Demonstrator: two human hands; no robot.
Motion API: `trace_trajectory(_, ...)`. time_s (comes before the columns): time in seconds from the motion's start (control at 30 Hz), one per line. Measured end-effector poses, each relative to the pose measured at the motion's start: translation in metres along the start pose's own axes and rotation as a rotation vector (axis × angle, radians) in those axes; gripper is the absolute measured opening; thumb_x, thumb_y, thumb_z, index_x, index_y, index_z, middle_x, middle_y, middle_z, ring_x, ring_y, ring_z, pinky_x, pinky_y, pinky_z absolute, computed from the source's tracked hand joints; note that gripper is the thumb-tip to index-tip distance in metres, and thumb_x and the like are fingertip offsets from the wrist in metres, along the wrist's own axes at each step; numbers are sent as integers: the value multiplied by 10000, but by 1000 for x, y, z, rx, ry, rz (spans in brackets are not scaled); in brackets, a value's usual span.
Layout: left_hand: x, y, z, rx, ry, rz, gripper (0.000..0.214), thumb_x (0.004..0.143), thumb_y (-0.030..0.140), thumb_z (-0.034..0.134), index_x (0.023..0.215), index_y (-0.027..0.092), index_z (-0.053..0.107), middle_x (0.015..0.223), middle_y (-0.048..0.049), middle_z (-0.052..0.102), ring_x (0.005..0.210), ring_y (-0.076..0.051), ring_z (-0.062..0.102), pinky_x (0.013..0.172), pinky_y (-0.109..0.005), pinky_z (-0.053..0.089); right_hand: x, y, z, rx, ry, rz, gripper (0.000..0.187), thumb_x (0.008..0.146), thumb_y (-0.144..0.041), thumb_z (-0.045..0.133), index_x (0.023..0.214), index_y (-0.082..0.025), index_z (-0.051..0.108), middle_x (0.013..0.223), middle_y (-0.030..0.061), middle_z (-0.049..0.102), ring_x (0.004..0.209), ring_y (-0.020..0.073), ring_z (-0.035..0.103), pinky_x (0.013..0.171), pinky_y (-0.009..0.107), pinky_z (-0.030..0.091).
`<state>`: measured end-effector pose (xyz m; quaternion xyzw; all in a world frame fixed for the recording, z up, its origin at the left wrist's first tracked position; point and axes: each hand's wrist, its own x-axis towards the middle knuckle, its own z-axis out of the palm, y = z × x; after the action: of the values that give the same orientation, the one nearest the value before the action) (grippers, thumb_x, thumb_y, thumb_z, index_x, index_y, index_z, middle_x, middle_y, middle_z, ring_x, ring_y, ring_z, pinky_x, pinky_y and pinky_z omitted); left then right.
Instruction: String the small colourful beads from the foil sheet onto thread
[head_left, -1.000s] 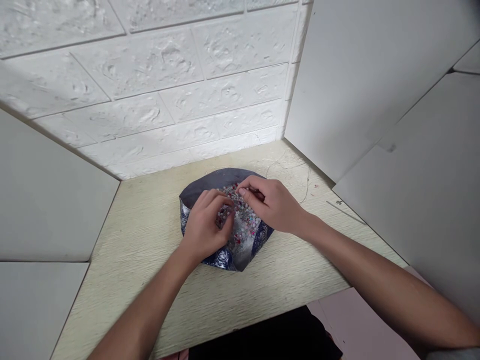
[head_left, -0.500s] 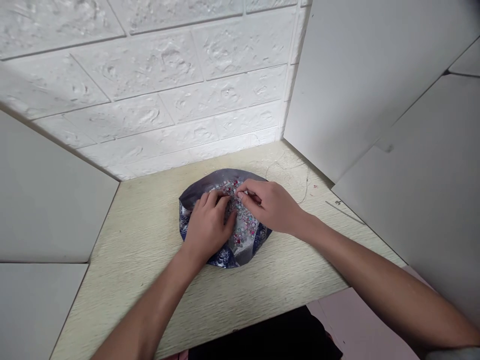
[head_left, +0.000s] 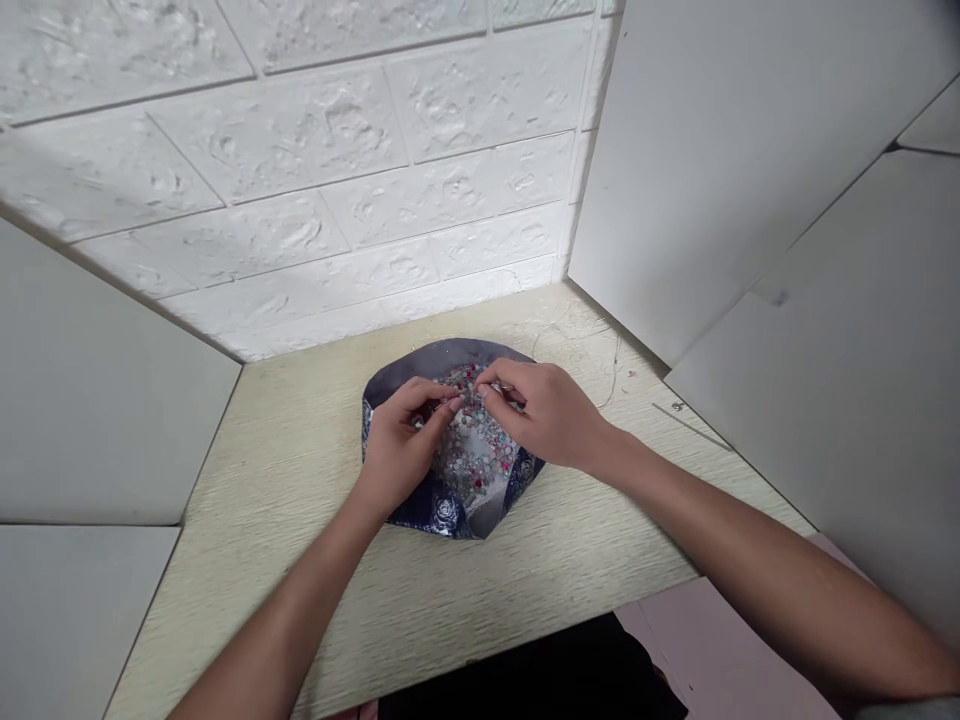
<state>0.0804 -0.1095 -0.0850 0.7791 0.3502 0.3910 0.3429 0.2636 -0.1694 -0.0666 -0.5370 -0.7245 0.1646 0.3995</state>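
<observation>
A pouch point(head_left: 450, 355), grey inside and dark blue with silver roses outside, lies spread like a shallow bowl. Small beads point(head_left: 480, 460) in white, pink, red and pale blue fill it. My left hand point(head_left: 401, 440) is over its left side, thumb and forefinger pinched together on what looks like a tiny bead. Just to the right, my right hand point(head_left: 536, 405) pinches the end of a thin thread point(head_left: 616, 360), whose loops trail onto the table behind it. Both sets of fingertips nearly meet above the beads; the exact contact is too small to see.
The pale wooden table point(head_left: 300, 480) meets a white brick-patterned wall point(head_left: 360, 210) at the back. White panels point(head_left: 750, 180) stand on either side. A thin grey strip point(head_left: 694, 428) and a small shiny piece point(head_left: 678, 407) lie near the right edge.
My left hand has lifted from the beads and turned, its spread fingers now drawn into a pinch beside the right fingertips. The right hand has stayed almost in place.
</observation>
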Motion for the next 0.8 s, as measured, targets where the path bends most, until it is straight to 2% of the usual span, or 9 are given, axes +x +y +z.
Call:
trace_trajectory(0.13,1,2,1,-226,-15,-140,159,790,326,704,864,188,730,843,-45,707,779,-170,616,700,-290,473,0,0,0,1,19,-31,192,909,-243,445,803,-167,585,589,-44,499,511,67,387,514,224,280)
trace_trajectory(0.3,1,2,2,-339,2,-192,143,747,315,749,828,198,739,823,-27,709,765,-148,616,702,-269,477,0,1,2,9,65,-83,179,904,-243,477,780,-166,580,613,-44,522,524,62,398,532,224,302)
trace_trajectory(0.4,0,-1,3,-402,15,-233,159,738,328,757,827,199,730,822,-19,699,740,-135,607,681,-258,475,1,1,2,42,48,-86,210,942,-270,427,856,-166,588,663,-25,552,569,80,445,563,234,330)
trace_trajectory(0.53,0,-6,3,-496,22,-281,175,748,329,749,856,198,710,785,-5,665,678,-110,573,640,-237,454,0,0,-1,76,-20,-45,244,985,-267,331,1048,-180,549,771,-5,595,611,95,477,589,248,342)
trace_trajectory(0.7,1,-5,3,-558,5,-213,69,776,243,709,812,189,687,943,-21,644,855,-136,570,751,-235,441,-2,-2,-2,111,-46,-45,221,980,-228,336,1158,-193,462,704,-38,548,558,92,435,570,250,328)
trace_trajectory(0.8,0,-5,3,-565,-11,-225,57,788,230,687,818,184,677,944,-23,635,850,-136,553,773,-238,424,-2,0,-1,152,-55,-60,223,979,-223,338,1180,-200,433,699,-41,533,584,102,464,578,256,351)
